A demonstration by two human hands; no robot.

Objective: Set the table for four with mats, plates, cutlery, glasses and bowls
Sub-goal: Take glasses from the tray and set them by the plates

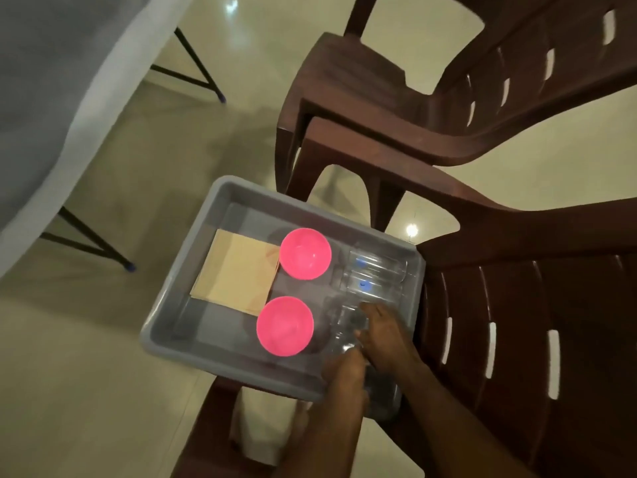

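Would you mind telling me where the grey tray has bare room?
Bare floor lies along the grey tray's far wall, beyond the tan mats. Crowded: pink bowls, clear glasses, left hand, right hand.

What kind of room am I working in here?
Probably a home dining area: brown plastic chairs stand on a glossy tiled floor beside a cloth-covered folding table, with a grey tray of tableware resting on one chair.

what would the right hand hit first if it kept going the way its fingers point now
Probably the clear glasses with blue spots lying just beyond the right hand in the grey tub, then the tub's far wall; blur leaves depth unclear.
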